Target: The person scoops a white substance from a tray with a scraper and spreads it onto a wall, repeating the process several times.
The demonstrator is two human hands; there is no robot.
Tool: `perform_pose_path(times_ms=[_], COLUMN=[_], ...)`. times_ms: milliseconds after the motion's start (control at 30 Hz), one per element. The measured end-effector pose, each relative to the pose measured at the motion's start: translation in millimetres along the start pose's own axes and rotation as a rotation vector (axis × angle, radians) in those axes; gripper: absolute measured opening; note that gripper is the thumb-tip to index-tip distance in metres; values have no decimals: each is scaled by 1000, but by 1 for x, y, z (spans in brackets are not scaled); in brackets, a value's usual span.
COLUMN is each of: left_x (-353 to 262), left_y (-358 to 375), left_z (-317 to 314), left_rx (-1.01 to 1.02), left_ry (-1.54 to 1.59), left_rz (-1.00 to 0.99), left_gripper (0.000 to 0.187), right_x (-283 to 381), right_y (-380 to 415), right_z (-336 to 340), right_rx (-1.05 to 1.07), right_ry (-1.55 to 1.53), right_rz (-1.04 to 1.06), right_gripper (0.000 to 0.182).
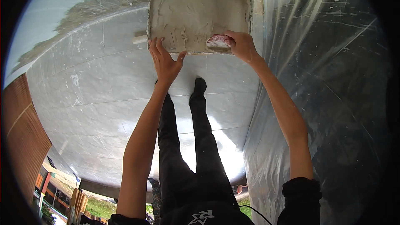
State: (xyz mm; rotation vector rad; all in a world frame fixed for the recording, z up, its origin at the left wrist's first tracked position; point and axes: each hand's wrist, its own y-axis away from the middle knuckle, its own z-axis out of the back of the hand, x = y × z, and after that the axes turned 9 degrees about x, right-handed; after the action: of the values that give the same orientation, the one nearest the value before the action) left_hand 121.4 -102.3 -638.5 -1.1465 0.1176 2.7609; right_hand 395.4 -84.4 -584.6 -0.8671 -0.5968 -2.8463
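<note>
A rectangular tub [251,12] holds wet, beige-grey plaster [196,6], ridged and scraped toward its near side. My right hand [244,46] is closed round the red, plaster-smeared handle of a trowel [218,40]. The trowel is low over the tub's near right part; its blade is partly hidden in the plaster and behind the rim. Against the tub's near left corner rests my left hand [165,62], fingers spread and thumb apart along the near rim. It holds no tool.
Plastic sheeting [321,79] hangs on the right. A grey sheet-like floor [100,83] stretches under my feet, and a light wooden piece [140,38] sticks out left of the tub. At upper left, a wall [46,25] meets a rough grey band.
</note>
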Motion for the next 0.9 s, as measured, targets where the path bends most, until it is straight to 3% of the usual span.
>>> perform_pose_path(times_ms=[333,500,667,733,900], left_x=[-4,-5,-18,-31,-75], left_y=[0,-2,7,9,-30], left_z=[3,4,26,51,151], left_rx=[34,38,24,4,-5], left_ry=[-31,-53,-4,19,96], left_rz=[31,33,-15,-48,-97], left_gripper=[88,88,81,79,66], right_x=[-11,-18,20,45,133], right_y=[-12,-16,21,36,53], right_z=[24,47,87,113,201], right_rx=[148,277,176,107,-55], right_ry=[-25,-233,-298,-741,-1027], right_rz=[-6,-36,-130,-268,-50], right_gripper=[21,22,19,20,28])
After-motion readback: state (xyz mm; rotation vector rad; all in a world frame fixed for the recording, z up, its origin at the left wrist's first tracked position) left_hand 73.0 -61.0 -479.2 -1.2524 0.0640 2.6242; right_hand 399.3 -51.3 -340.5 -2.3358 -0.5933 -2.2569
